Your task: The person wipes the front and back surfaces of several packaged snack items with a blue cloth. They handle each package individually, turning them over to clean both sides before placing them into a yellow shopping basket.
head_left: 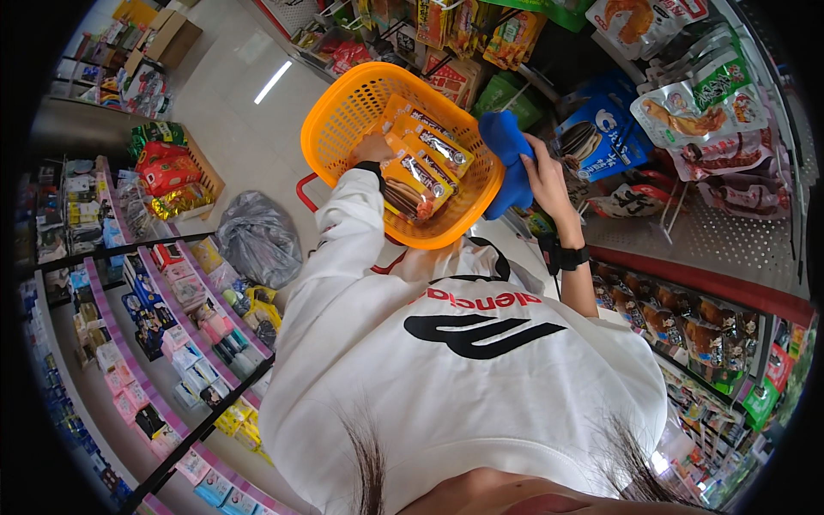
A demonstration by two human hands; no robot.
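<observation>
An orange plastic basket (444,239) with perforated walls is in front of me, with several yellow snack packets (418,177) inside. My left hand (374,149) reaches into the basket at the packets' left edge. Its fingers are partly hidden, so whether it grips a packet cannot be told. At the basket's right rim, my right hand (547,177) has its fingers on a soft blue cloth item (507,151). The thumb is behind the cloth. A red basket handle (305,192) shows at the left side.
Hanging snack packs (702,112) and a blue packet (605,132) are on the pegboard rack at right. Left are shelves of small boxed goods (187,360). A grey plastic bag (261,238) sits on the floor. Cardboard boxes (172,40) stand at upper left.
</observation>
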